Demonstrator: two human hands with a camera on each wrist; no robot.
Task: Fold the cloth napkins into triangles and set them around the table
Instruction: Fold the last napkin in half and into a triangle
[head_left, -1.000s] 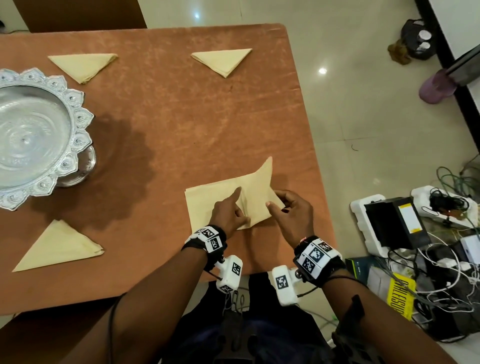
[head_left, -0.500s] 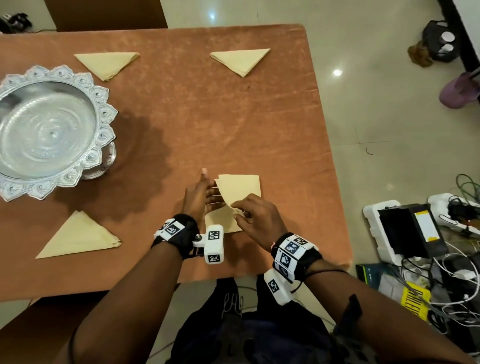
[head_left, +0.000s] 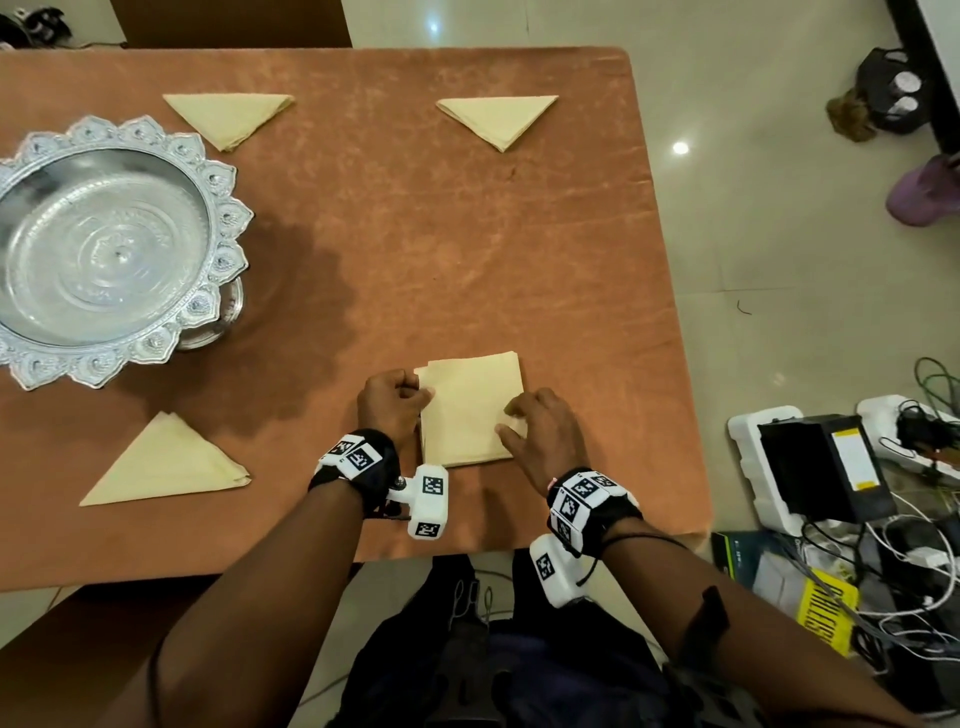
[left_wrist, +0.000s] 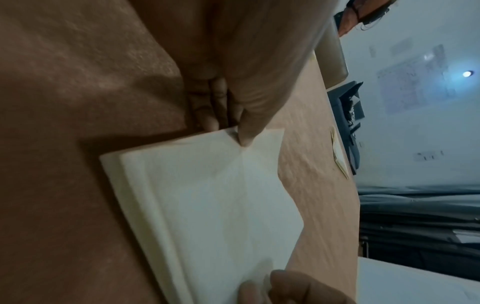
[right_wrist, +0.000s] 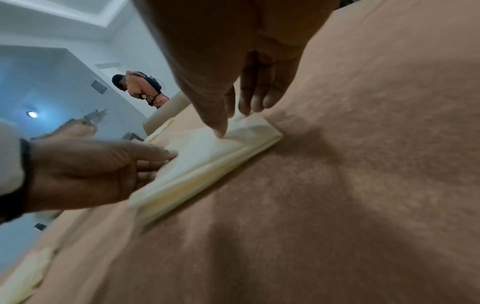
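Note:
A beige cloth napkin (head_left: 470, 410) lies folded into a small rectangle near the front edge of the brown table (head_left: 467, 249). My left hand (head_left: 395, 400) pinches its far left corner, thumb (left_wrist: 244, 139) on top. My right hand (head_left: 535, 426) pinches the right edge, where the cloth bunches a little under the thumb (right_wrist: 218, 127). In the right wrist view the napkin (right_wrist: 207, 160) shows several stacked layers. Three napkins folded into triangles lie on the table: far left (head_left: 228, 117), far right (head_left: 498, 119) and near left (head_left: 166, 462).
A large ornate silver bowl (head_left: 104, 249) stands on the table's left side. On the floor to the right sit a black box on white foam (head_left: 821, 467), tangled cables (head_left: 909, 561) and a purple object (head_left: 924, 192). A person in orange (right_wrist: 145, 88) stands across the room.
The napkin was a wider shape with one corner raised; it has been folded over into a smaller rectangle. Both hands have shifted to its left and right edges.

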